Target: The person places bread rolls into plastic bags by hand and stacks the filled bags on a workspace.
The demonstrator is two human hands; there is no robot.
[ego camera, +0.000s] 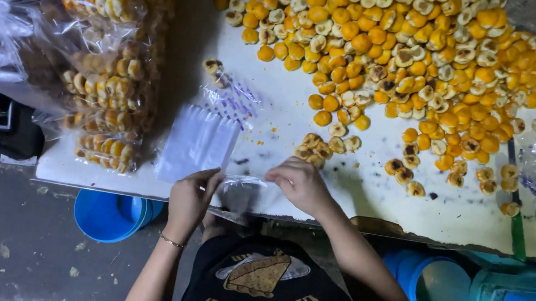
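- Your left hand [191,197] sits at the near edge of the desk [373,192], fingers [210,179] curled close together and pinching the left end of a small clear plastic bag [243,183].
- Your right hand [301,184] rests just beside it, fingers [278,175] bent and nearly closed, gripping the right end of the same bag.
- The bag lies flat on the desk between your two hands, at the front edge, right in front of your body.
- Just left of your hands is a stack of empty clear bags [198,144], lying flat.
- Just beyond your right hand is a small cluster of round biscuits [319,147]; a far larger heap of orange and pale biscuits [398,50] covers the far side of the desk.
- On the far left, big plastic sacks of packed biscuits [107,60] are piled up.
- Below the desk edge, a blue bucket [111,215] stands on the floor to your left.
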